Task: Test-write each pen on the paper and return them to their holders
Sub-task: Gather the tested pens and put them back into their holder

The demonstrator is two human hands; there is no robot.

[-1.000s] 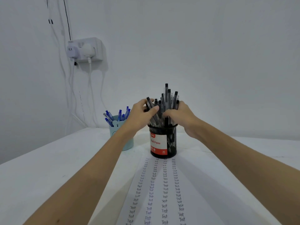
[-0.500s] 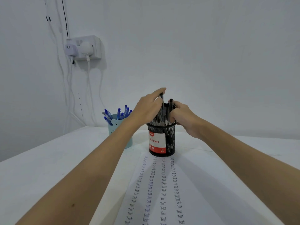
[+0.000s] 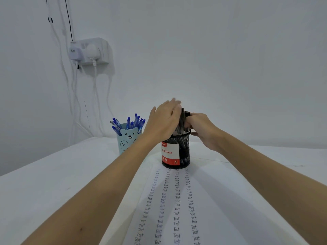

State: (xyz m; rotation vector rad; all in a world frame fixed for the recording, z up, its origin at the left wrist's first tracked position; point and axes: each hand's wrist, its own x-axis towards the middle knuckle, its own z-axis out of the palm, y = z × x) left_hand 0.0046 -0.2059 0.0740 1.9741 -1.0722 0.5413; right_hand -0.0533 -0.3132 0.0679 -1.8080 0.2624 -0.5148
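Observation:
A black mesh holder (image 3: 184, 149) with a red and white "Ball Pens" label stands at the far end of the paper (image 3: 203, 200). A bundle of black pens (image 3: 182, 121) sticks out of it. My left hand (image 3: 164, 121) lies flat against the left side and top of the bundle, fingers straight and blurred. My right hand (image 3: 203, 128) grips the bundle from the right, fingers curled round the pens just above the rim. The paper carries several columns of the handwritten word "Test".
A light blue bear-face holder (image 3: 125, 140) with several blue pens (image 3: 134, 121) stands left of the mesh holder, behind my left forearm. A wall socket (image 3: 90, 51) with plugs and hanging cables is at the upper left. The white table (image 3: 53, 174) reaches the wall.
The black pens have sunk from standing tall to lower in the mesh holder. My left hand has gone from gripping them to lying flat on top. My right hand stays on the bundle.

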